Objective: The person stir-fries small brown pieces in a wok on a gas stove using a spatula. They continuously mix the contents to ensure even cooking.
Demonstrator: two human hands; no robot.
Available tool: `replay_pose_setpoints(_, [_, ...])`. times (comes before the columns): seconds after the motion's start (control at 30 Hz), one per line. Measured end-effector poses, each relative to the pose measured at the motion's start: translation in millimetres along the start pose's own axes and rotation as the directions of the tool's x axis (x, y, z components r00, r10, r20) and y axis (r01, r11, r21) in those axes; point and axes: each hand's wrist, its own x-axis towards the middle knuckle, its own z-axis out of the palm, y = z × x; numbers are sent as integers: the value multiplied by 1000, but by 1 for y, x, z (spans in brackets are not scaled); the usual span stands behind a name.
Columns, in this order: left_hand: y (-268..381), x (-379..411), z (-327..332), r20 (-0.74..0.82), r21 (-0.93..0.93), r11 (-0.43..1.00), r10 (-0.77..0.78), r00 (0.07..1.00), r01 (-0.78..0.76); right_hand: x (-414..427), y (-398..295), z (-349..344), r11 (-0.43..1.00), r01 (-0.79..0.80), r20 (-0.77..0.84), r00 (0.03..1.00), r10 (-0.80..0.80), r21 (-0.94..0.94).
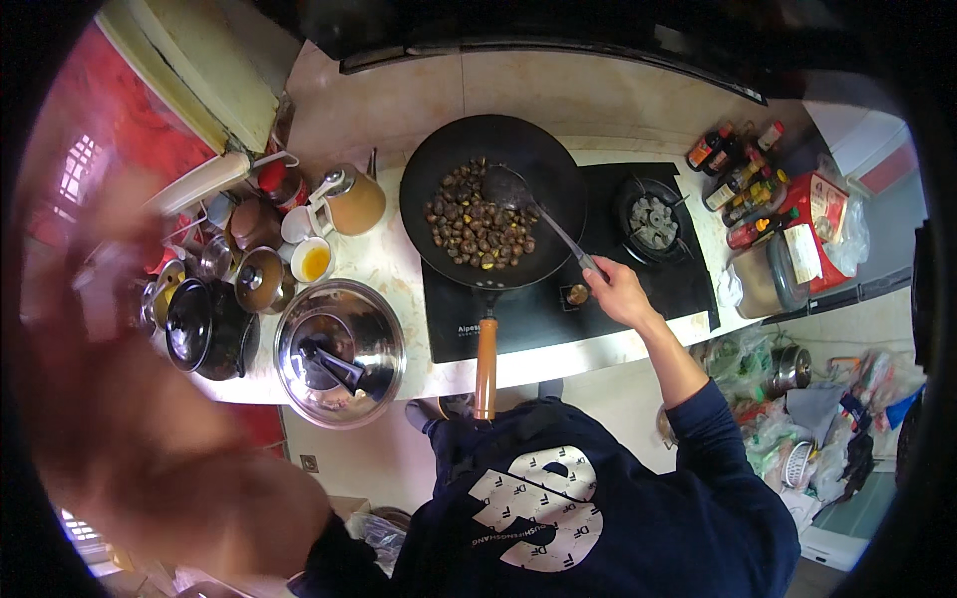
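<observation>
My right hand is closed around the handle of a metal ladle or cooking spoon, whose bowl rests among small round brown chestnut-like pieces. These lie in a large black wok on the left side of a black gas hob. A few pieces show yellow insides. The wok's wooden handle points toward my body. My left hand is a large blur close to the camera at the left, away from the wok; its fingers and any hold cannot be made out.
A glass lid with a metal rim lies left of the hob, beside a black pot, a bowl of yellow liquid and a jug. Sauce bottles and a red package stand right of the bare burner.
</observation>
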Motion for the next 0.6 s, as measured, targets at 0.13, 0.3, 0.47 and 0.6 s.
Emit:
replay_pose_setpoints(0.13, [-39, -108, 81, 127, -48, 648, -751, 648, 760, -26, -20, -16, 998, 67, -99, 993, -66, 2])
replay_pose_setpoints(0.3, [-16, -288, 159, 478, -191, -239, -870, -122, 952, -80, -61, -54, 903, 258, -64, 953, -296, -342])
replay_pose_setpoints(0.47, [9, -299, 171, 829, -103, -661, -470, -303, 743, -118, -85, -50, 740, 293, 87, 949, -304, -605])
replay_pose_setpoints(0.6, [15, -296, 180, 783, -124, -649, -528, -328, 750, -106, -81, -17, 699, 289, 107, 950, -293, -655])
